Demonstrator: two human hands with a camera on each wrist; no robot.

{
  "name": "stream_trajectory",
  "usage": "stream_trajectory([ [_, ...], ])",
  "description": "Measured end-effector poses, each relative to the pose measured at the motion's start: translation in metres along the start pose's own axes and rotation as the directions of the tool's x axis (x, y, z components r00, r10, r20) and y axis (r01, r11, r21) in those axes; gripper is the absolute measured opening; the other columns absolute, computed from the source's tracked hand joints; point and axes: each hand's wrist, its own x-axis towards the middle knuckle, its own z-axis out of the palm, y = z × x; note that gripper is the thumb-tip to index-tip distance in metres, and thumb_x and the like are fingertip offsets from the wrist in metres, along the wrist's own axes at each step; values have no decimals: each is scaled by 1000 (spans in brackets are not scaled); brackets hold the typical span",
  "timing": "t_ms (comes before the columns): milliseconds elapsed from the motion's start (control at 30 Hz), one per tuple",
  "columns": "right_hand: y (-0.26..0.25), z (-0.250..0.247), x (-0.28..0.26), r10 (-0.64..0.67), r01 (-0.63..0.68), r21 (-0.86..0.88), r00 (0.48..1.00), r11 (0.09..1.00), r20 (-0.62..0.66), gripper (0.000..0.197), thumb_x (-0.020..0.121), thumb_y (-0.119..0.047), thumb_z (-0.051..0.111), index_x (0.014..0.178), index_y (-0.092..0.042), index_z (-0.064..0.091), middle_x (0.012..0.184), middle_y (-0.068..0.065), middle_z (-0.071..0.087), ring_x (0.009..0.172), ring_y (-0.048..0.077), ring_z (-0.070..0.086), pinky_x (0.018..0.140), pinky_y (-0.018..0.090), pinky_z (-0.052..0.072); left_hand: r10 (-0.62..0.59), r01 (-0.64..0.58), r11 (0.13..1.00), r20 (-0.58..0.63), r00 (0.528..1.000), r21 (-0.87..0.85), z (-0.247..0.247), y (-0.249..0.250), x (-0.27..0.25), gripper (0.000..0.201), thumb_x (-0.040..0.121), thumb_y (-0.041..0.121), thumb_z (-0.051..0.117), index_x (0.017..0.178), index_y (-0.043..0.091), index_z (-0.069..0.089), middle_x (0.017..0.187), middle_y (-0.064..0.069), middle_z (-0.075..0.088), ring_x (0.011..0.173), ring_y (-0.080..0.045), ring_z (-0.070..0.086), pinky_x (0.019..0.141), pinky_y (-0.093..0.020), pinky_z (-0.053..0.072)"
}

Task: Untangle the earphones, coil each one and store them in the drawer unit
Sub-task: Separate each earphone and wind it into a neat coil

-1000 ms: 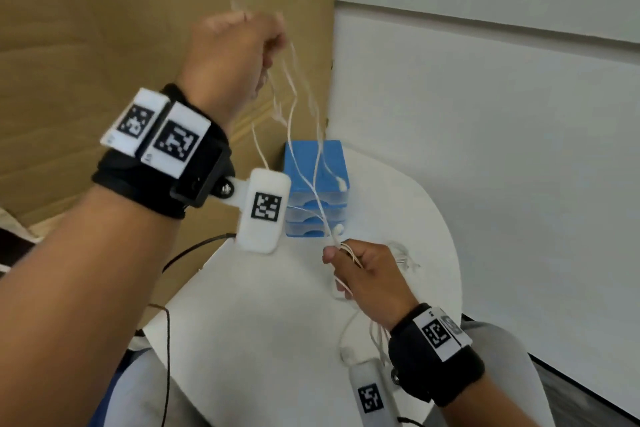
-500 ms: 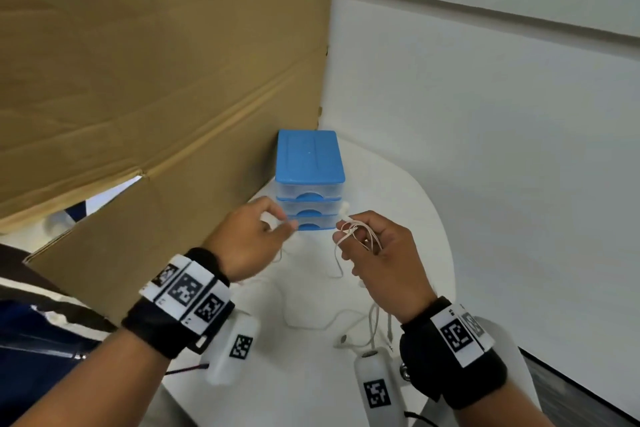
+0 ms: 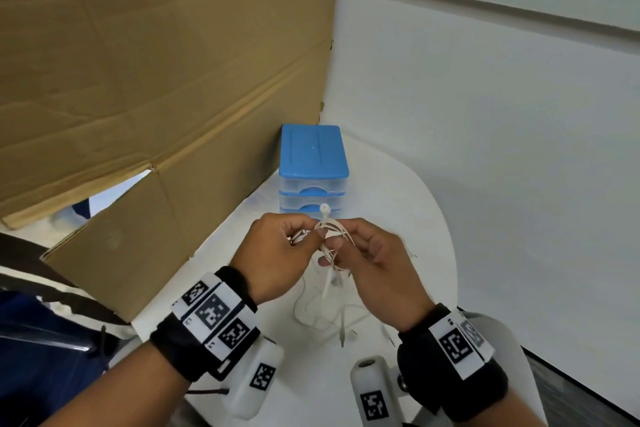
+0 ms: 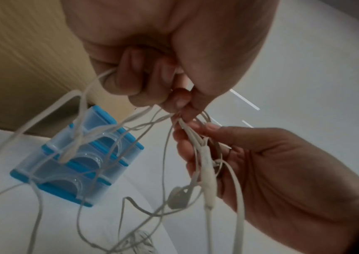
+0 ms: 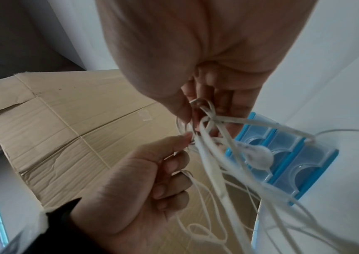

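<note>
Left hand [image 3: 277, 253]: fingers curled, thumb and forefinger pinching the white earphones [image 3: 329, 236] at the knot; more cord runs through the curled lower fingers, seen in the left wrist view [image 4: 152, 56]. Right hand [image 3: 377, 263]: thumb and fingers pinched on the same tangle from the other side, with several loops draped over the fingers [image 4: 261, 171]. The two hands meet fingertip to fingertip, held above the worktop [image 3: 398, 204] and just in front of the drawer unit [image 3: 313, 152].

Earphones: one earbud [image 3: 324, 208] sticks up from the knot, against the front of the drawer unit. An inline remote [image 4: 207, 173] hangs below the right hand's fingers, and a second earbud [image 4: 177, 197] dangles beside it. Loose cord trails down to the worktop in front of the drawer unit, below the hands; a plug end [image 3: 342, 336] lies there.

Drawer unit: blue top, clear drawers, all pushed in; stands upright on the worktop. A cardboard sheet [image 3: 156, 62] rises just left of the drawer unit, and a white wall [image 3: 485, 114] behind and to its right.
</note>
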Motion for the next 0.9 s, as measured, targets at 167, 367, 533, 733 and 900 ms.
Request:
stream_trajectory([
  [167, 9, -8, 2, -100, 51, -241, 976, 969, -193, 11, 92, -17, 64, 84, -20, 71, 83, -7, 73, 77, 6, 66, 63, 15, 49, 61, -143, 869, 184, 981, 474, 2, -1, -6, 29, 99, 41, 40, 83, 25, 58, 68, 6, 59, 68, -19, 56, 66, -39, 49],
  [367, 12, -7, 4, -24, -8, -127, 968, 992, -249, 15, 95, -11, 57, 84, -9, 67, 78, 2, 73, 74, 15, 69, 63, 26, 56, 122, -230, 830, 238, 964, 507, 4, 1, -6, 24, 101, 40, 32, 80, 32, 42, 67, 10, 51, 67, -18, 50, 63, -34, 43],
  [533, 2, -12, 8, 123, -82, 150, 951, 985, -285, 9, 91, 2, 59, 90, 0, 68, 66, 3, 72, 56, 9, 66, 54, 17, 51, 185, -230, 884, 149, 971, 406, 3, -5, -4, 29, 98, 45, 35, 85, 30, 57, 65, 12, 55, 66, -15, 52, 64, -36, 47],
  [733, -8, -14, 8, 172, -118, 251, 963, 961, -205, 21, 91, -3, 61, 108, -14, 57, 65, 9, 71, 59, 19, 66, 56, 24, 52, 123, -111, 976, -58, 991, 186, 5, -15, 4, 24, 98, 35, 46, 91, 26, 67, 53, 14, 51, 52, -5, 47, 57, -29, 43],
  [900, 8, -16, 10, 176, -114, 241, 952, 964, -252, 13, 92, -1, 57, 102, -9, 57, 55, 3, 57, 50, 19, 54, 51, 23, 47, -2, 16, 997, -197, 980, 71, -2, -18, 10, 28, 97, 37, 49, 83, 26, 70, 45, 11, 47, 41, -5, 40, 50, -27, 37],
])
